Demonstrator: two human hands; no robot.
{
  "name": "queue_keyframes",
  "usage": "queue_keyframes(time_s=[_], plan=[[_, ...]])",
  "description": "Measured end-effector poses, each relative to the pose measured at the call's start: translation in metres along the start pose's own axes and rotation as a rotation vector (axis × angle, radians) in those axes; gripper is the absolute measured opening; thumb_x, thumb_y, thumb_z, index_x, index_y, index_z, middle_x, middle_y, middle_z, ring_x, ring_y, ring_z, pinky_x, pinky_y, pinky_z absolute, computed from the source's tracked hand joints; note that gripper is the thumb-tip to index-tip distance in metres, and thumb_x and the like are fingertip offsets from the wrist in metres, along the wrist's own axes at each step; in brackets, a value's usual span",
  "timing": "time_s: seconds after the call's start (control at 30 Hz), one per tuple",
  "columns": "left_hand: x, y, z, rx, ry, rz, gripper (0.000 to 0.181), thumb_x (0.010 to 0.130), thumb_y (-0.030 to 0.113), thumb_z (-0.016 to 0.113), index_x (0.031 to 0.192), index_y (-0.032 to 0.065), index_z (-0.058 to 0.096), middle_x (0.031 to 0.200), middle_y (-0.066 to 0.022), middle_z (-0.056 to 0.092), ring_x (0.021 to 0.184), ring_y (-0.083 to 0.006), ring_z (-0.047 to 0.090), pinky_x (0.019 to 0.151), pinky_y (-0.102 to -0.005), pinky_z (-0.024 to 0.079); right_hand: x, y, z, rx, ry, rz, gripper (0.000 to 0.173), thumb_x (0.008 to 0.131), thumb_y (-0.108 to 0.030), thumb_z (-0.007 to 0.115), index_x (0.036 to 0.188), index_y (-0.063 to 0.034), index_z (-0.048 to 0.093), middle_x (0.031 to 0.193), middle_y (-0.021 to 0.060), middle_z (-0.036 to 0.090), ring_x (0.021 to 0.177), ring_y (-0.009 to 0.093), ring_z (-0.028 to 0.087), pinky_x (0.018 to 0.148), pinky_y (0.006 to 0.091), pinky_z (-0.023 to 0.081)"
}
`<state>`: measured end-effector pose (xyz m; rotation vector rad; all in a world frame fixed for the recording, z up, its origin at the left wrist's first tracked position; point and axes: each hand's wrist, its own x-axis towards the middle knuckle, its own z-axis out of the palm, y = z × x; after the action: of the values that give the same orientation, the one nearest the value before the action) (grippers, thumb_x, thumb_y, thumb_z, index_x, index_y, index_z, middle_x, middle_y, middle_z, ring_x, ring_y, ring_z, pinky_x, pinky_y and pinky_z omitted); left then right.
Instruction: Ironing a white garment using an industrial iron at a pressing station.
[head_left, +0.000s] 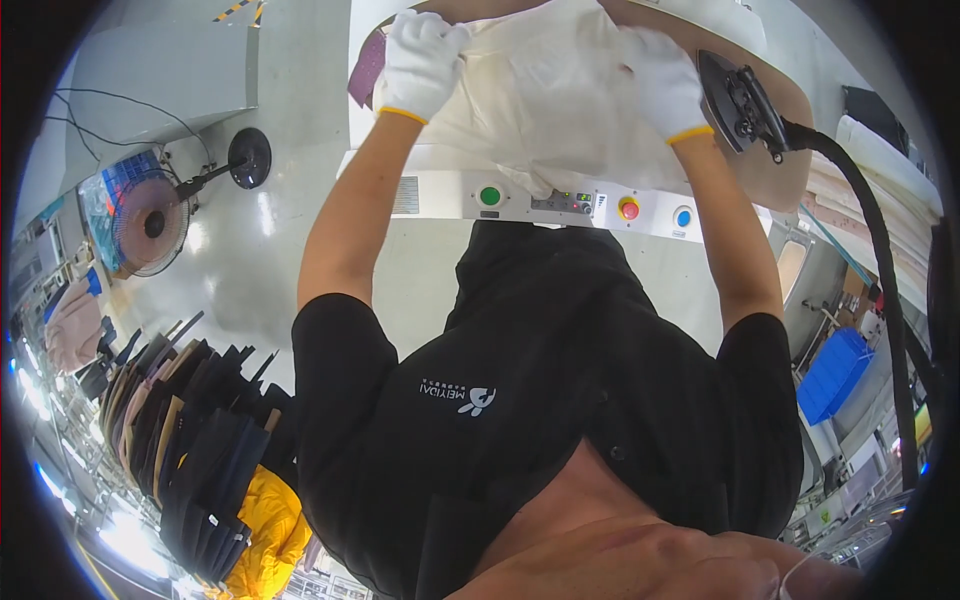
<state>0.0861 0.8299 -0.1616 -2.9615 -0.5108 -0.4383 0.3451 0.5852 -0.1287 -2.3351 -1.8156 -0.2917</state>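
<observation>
A cream-coloured cloth piece (555, 97) is spread over the brown-topped pressing table (784, 97), its lower edge hanging over the front. In a white knitted glove with a yellow cuff, my left hand (421, 64) grips the cloth at its upper left, fingers curled in. My right hand (664, 82), gloved alike, lies at the cloth's right side; it is blurred, so its hold on the fabric cannot be made out. Just right of that hand, a steam iron (739, 105) with a black hose rests on the table. A purple piece (368, 67) shows beyond my left hand.
The table's front panel (442, 195) carries a green button (490, 196), a red button (628, 209) and a blue button (682, 218). The iron's hose (870, 202) curves down the right. A fan (154, 223) and hanging dark garments (210, 450) stand left; a blue crate (834, 375) is right.
</observation>
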Motion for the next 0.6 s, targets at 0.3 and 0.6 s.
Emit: queue_keyframes(time_s=[0.3,0.6], plan=[[-0.073,0.01,-0.028,-0.184,0.28,-0.221,0.037,0.078,0.01,0.08,0.115,0.0128,0.077,0.113,-0.0075,0.069,0.095,-0.0355,0.066,0.087,-0.0462,0.058,0.096,-0.085,-0.024,0.026,-0.231,-0.512,0.036,0.094,-0.027,0.069,0.117,-0.0015,0.077,0.105,0.0184,0.081,0.105,0.045,0.071,0.102,0.0469,0.057],[-0.176,0.012,-0.07,-0.365,-0.262,-1.214,0.027,0.098,0.022,0.069,0.122,0.0151,0.078,0.125,-0.0117,0.072,0.1,-0.0354,0.072,0.092,-0.0457,0.059,0.059,-0.191,-0.038,0.387,-0.118,-0.665,0.025,0.091,-0.027,0.067,0.081,-0.0102,0.083,0.083,0.0134,0.077,0.086,0.033,0.063,0.093,0.0447,0.048]])
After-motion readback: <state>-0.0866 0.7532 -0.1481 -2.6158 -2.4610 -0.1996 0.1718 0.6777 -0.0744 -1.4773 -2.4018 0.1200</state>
